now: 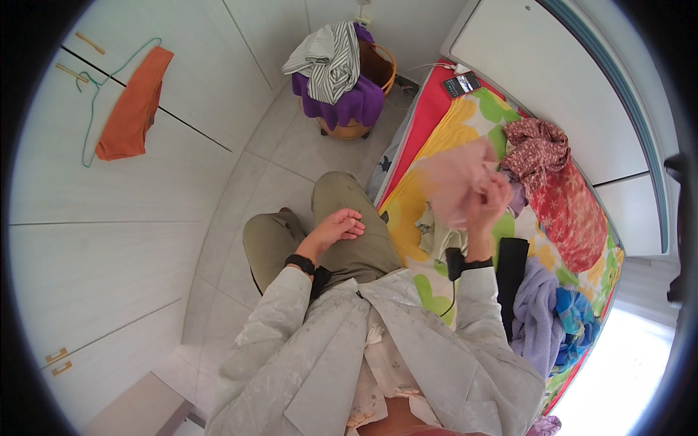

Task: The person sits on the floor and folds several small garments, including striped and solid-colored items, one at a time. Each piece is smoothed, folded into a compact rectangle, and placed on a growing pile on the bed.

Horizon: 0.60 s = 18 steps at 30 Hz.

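Observation:
My right hand point(488, 204) grips a pink cloth point(455, 177), blurred by motion, above the bed. Beneath it a pale green cloth point(444, 237) lies crumpled on the flowered bedsheet point(431, 291). My left hand point(341, 226) rests over my thigh with nothing in it, its fingers loosely bent and slightly apart. Right of the pink cloth are a brown-red patterned cloth point(537, 144) and a red cloth with a snowflake-like pattern point(572, 218). A folded black cloth point(511, 283), a lavender fleecy cloth point(534, 319) and a blue patterned cloth point(578, 327) lie nearer my right arm.
A smartphone point(461, 85) with a cable lies at the bed's far corner. On the floor stands a basket point(349, 131) draped with purple cloth point(349, 103) and a striped garment point(332, 60). An orange garment point(133, 109) hangs from a green hanger point(90, 122) on the cabinet point(109, 191).

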Available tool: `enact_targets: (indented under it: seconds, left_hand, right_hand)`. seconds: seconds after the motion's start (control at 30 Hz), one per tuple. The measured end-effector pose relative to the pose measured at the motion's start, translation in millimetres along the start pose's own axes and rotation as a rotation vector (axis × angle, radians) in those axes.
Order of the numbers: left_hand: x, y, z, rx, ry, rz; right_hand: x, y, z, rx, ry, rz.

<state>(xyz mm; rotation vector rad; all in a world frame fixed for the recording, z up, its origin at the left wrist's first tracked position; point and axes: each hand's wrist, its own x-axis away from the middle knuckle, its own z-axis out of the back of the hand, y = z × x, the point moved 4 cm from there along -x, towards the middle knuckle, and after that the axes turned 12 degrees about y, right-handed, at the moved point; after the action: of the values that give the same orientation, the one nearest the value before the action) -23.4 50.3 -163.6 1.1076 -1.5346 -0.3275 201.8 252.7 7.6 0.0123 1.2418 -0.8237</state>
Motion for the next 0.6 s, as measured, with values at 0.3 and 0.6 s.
enact_targets:
  seconds: [0.3, 0.6]
  left_hand:
    - [10, 14, -10, -0.044, 0.047, -0.014]
    - [18, 34, -18, -0.098, 0.071, -0.28]
  right_hand:
    - [73, -86, -21, -0.302, -0.482, 0.002]
    - [112, -152, -26, -0.708, -0.878, 0.124]
